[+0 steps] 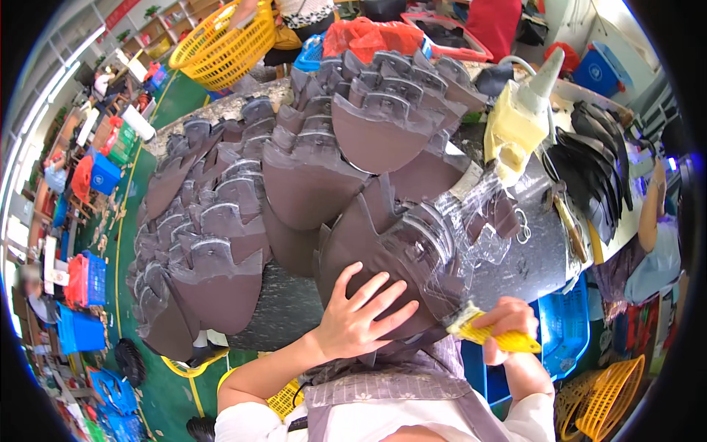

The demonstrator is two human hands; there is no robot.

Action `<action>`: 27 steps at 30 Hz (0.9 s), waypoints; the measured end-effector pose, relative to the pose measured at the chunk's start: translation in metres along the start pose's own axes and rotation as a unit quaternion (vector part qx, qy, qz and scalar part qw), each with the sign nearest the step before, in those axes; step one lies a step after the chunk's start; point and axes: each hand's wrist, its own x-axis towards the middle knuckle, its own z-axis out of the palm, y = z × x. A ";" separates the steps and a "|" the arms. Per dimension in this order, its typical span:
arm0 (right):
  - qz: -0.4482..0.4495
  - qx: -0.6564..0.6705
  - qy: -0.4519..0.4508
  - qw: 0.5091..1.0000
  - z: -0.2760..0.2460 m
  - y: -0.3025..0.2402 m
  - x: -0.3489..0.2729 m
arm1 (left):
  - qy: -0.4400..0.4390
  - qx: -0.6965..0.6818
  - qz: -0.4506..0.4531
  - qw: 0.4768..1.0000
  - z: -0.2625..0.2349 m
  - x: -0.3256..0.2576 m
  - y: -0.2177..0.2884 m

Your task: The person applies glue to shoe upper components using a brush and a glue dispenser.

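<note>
My left hand (364, 313) lies flat with spread fingers on a dark brown, leather-like cut piece (352, 239) near the bench's front edge. My right hand (509, 324) grips a brush by its yellow handle (518, 342). The pale bristles (462, 317) point left, at the right edge of the pieces; whether they touch cannot be made out. Glossy, notched edges fan out to the right of my left hand. Overlapping rows of similar brown pieces (313, 184) cover the bench's middle and left.
A cream, crusted container (512, 125) with a grey cone stands at the back right. Right of it lie black pieces (589, 162). A blue bin (565, 324) and yellow baskets (607, 398) stand below the bench. Another person (652, 254) sits at right; a yellow basket (224, 44) is at back left.
</note>
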 end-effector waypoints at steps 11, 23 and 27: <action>0.229 0.104 0.104 0.962 0.003 -0.006 0.030 | -0.013 -0.026 0.005 1.000 -0.005 0.001 -0.001; 0.378 0.041 -0.043 0.924 0.048 0.042 0.137 | -0.011 -0.042 0.009 0.999 -0.004 -0.006 -0.001; 0.323 0.080 -0.037 0.942 0.039 0.036 0.158 | -0.008 -0.036 0.014 0.999 -0.001 -0.007 -0.002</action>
